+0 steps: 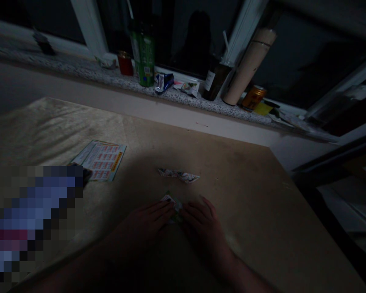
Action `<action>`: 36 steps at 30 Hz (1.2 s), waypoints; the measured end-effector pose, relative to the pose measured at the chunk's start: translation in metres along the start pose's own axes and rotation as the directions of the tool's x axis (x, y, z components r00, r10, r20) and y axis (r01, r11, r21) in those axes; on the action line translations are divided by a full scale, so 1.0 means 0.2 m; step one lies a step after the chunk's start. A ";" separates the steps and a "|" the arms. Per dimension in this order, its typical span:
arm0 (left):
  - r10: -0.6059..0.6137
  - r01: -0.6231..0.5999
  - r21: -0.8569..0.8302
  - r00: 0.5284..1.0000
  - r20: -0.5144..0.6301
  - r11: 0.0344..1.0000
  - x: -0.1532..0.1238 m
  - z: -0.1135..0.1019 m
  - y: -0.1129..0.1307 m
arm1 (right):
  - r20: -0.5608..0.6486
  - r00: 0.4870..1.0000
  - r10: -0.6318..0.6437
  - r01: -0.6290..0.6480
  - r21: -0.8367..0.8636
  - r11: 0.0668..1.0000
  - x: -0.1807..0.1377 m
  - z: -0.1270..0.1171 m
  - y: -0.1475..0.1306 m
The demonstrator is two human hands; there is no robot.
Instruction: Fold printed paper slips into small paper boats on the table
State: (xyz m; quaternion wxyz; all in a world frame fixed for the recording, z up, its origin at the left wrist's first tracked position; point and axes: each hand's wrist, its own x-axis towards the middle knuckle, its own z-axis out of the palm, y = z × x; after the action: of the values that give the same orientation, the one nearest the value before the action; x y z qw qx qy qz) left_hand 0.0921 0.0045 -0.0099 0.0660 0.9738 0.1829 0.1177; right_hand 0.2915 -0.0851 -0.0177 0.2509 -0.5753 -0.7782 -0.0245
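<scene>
In the head view a small piece of folded printed paper (175,211), white and green, lies on the table between my hands. My left hand (152,215) rests over its left part, fingers stretched out and flat on it. From the other side, the outstretched fingertips of my right hand (201,217) touch the paper's right edge, and that hand's index finger or thumb cannot be told apart in the dimness. Both thumbs are hard to make out. Just beyond the hands sits a folded paper shape (179,175) with two pointed ends.
Printed sheets (105,160) lie at left on the tabletop (247,195), near a pixelated area. Along the windowsill (183,97) stand a green container (146,57), a red jar (125,64), a dark cup with a straw (215,81), a tall pinkish flask (250,67) and an orange can (253,98).
</scene>
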 end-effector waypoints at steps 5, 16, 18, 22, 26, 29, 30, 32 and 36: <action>0.009 -0.011 -0.055 0.999 -0.037 0.998 -0.01 0.00 -0.01 | -0.059 0.998 0.033 -0.024 0.136 0.990 0.00 -0.03 -0.01; -0.228 0.186 -0.210 0.953 -0.198 0.960 -0.06 -0.02 0.01 | -0.179 0.939 0.293 -0.218 0.347 0.912 -0.02 -0.07 0.02; -0.219 0.156 -0.261 0.947 -0.233 0.953 -0.07 -0.02 0.01 | -0.193 0.932 0.306 -0.231 0.333 0.914 -0.02 -0.07 0.03; -0.206 0.112 -0.333 0.943 -0.261 0.936 -0.08 -0.02 0.03 | -0.194 0.925 0.326 -0.254 0.321 0.912 -0.02 -0.07 0.03; -0.187 0.116 -0.279 0.951 -0.245 0.953 -0.07 -0.04 0.05 | -0.201 0.921 0.334 -0.259 0.323 0.910 -0.02 -0.07 0.03; -0.190 0.137 -0.270 0.965 -0.180 0.953 -0.05 -0.05 0.04 | -0.207 0.917 0.341 -0.262 0.335 0.905 -0.02 -0.07 0.03; -0.200 0.151 -0.290 0.969 -0.145 0.945 -0.04 -0.06 0.04 | -0.200 0.917 0.345 -0.264 0.344 0.901 -0.01 -0.07 0.03; -0.219 0.183 -0.352 0.974 -0.065 0.918 -0.04 -0.05 0.02 | -0.171 0.919 0.355 -0.273 0.373 0.887 -0.01 -0.06 0.03; -0.243 0.221 -0.458 0.970 0.009 0.861 -0.04 -0.04 0.00 | -0.112 0.923 0.369 -0.287 0.440 0.851 0.00 -0.06 0.05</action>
State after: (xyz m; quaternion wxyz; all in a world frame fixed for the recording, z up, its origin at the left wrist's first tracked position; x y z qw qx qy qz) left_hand 0.0829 0.0017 -0.0048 0.3015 0.8988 0.2676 0.1721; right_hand 0.3040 -0.0855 -0.0094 0.4418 -0.6283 -0.6271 0.1292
